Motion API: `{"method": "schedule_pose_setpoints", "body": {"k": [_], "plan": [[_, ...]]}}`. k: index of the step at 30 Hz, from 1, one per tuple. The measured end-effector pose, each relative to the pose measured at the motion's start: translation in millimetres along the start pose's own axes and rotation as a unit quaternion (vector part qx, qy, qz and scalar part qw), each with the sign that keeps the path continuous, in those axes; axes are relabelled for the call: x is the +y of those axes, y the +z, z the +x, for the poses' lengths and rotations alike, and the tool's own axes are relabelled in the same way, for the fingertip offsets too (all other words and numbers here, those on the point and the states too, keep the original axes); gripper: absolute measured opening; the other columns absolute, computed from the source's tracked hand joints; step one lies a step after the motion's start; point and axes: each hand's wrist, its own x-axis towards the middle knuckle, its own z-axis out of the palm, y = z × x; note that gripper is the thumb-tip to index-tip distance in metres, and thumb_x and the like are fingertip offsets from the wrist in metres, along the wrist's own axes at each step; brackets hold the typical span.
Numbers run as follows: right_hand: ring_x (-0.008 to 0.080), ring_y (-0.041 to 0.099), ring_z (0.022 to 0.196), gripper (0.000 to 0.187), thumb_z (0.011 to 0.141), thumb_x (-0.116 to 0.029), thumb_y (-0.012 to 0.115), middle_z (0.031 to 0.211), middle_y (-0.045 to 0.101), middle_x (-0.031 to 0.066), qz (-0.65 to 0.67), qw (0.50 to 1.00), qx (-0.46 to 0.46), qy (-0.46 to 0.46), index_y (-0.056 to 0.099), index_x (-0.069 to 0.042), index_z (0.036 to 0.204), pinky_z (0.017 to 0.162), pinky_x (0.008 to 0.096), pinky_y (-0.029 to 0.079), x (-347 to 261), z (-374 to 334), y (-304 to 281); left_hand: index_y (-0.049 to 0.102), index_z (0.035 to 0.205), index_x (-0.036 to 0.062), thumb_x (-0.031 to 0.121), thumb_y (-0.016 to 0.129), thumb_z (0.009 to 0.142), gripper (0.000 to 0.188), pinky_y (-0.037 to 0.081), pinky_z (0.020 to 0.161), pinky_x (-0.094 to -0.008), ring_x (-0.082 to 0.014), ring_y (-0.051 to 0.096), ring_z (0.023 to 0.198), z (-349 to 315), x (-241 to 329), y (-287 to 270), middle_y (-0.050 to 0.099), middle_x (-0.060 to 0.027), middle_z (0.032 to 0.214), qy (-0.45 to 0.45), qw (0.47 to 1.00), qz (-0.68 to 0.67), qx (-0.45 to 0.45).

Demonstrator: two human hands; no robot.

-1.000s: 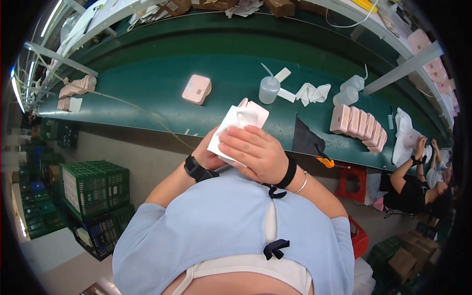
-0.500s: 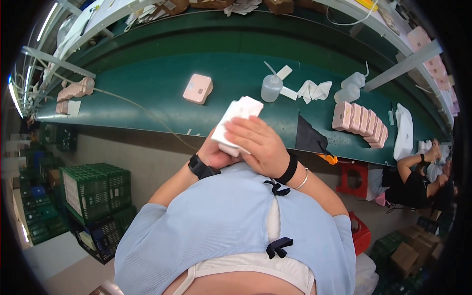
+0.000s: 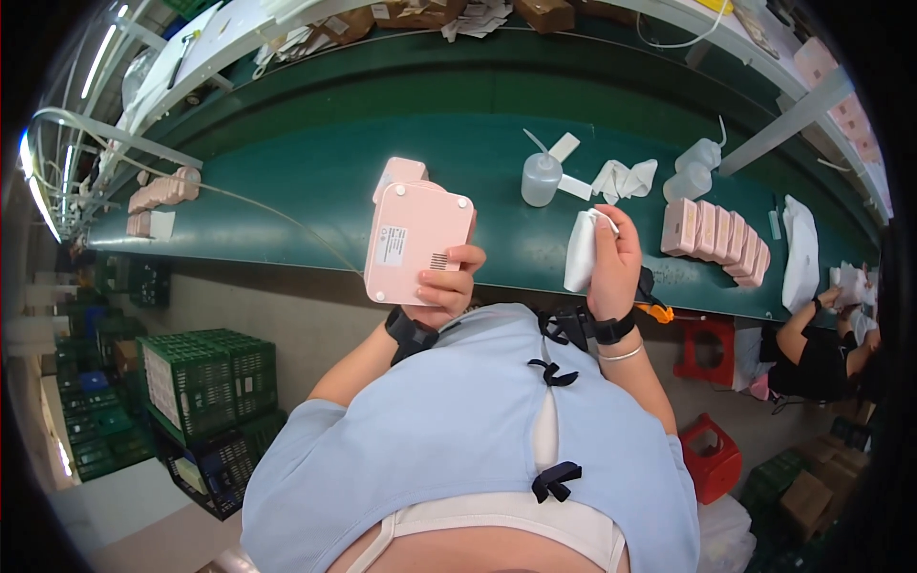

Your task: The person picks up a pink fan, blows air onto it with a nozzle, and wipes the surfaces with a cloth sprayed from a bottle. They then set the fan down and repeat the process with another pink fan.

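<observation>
My left hand [image 3: 445,286] grips a flat pink plastic device [image 3: 417,236] by its right side, above the bench edge. Its underside faces me, with round white feet at the corners, a white label and a slotted vent. Behind it, partly hidden, another pink device [image 3: 402,171] lies on the bench. Pinched in my right hand [image 3: 613,265], well apart from the held device, is a folded white cloth [image 3: 579,251]. Beyond that hand a squeeze bottle [image 3: 542,179] stands on the bench, with white pieces beside it and a crumpled white cloth [image 3: 626,180] to its right.
A row of pink devices [image 3: 714,235] stands at the right, more pink devices [image 3: 164,190] at far left. Two bottles [image 3: 688,181] are near the shelf post [image 3: 788,119]. Green crates [image 3: 207,387] are stacked on the floor left. A co-worker [image 3: 812,358] sits at far right.
My hands have parted. The cloth has come off the device and moved right with my right hand, while my left hand has raised the device, its underside now showing.
</observation>
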Motion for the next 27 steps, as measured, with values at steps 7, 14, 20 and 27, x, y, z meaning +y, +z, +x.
{"method": "schedule_pose_setpoints", "body": {"k": [7, 14, 20, 27], "plan": [[0.009, 0.058, 0.089, 0.02, 0.099, -0.014, 0.051, 0.103, 0.064, 0.0035, 0.041, 0.998, -0.008, 0.041, 0.061, -0.003, 0.111, 0.078, 0.0234, 0.047, 12.5, 3.2, -2.3, 0.048, 0.139, 0.0175, 0.021, 0.045, 0.098, 0.041, 0.05, 0.061, -0.027, -0.0135, 0.053, 0.073, 5.2, -10.3, -4.0, 0.052, -0.0035, 0.089, 0.078, 0.995, 0.027, 0.057], [0.0093, 0.058, 0.091, 0.017, 0.098, -0.014, 0.051, 0.102, 0.064, 0.0029, 0.076, 0.994, -0.022, 0.077, 0.062, -0.004, 0.108, 0.077, 0.023, 0.046, 22.5, 6.4, -4.6, 0.05, 0.138, 0.0175, 0.023, 0.047, 0.097, 0.041, 0.048, 0.063, -0.0263, -0.0127, 0.051, 0.072, 0.0, -1.8, -1.9, 0.055, -0.002, 0.088, 0.065, 0.995, 0.02, 0.068], [0.0067, 0.056, 0.082, 0.014, 0.096, -0.015, 0.056, 0.091, 0.062, -0.0004, -0.003, 0.987, -0.12, 0.103, 0.063, -0.006, 0.104, 0.071, 0.0218, 0.044, 20.6, 7.1, -2.1, 0.047, 0.136, 0.0137, 0.021, 0.058, 0.093, 0.045, 0.052, 0.077, -0.032, -0.0192, 0.058, 0.087, -8.8, 7.1, 18.0, 0.058, -0.0058, 0.103, 0.213, 0.935, 0.159, 0.233], [0.0041, 0.054, 0.075, 0.022, 0.092, -0.016, 0.061, 0.084, 0.061, -0.0032, -0.103, 0.937, -0.282, 0.181, 0.059, -0.004, 0.111, 0.068, 0.02, 0.043, 36.2, -6.0, 32.6, 0.041, 0.134, 0.006, 0.013, 0.061, 0.092, 0.047, 0.046, 0.099, -0.041, -0.0266, 0.051, 0.12, 0.1, 24.7, 34.4, 0.051, -0.0092, 0.128, 0.301, 0.726, 0.54, 0.301]]}}
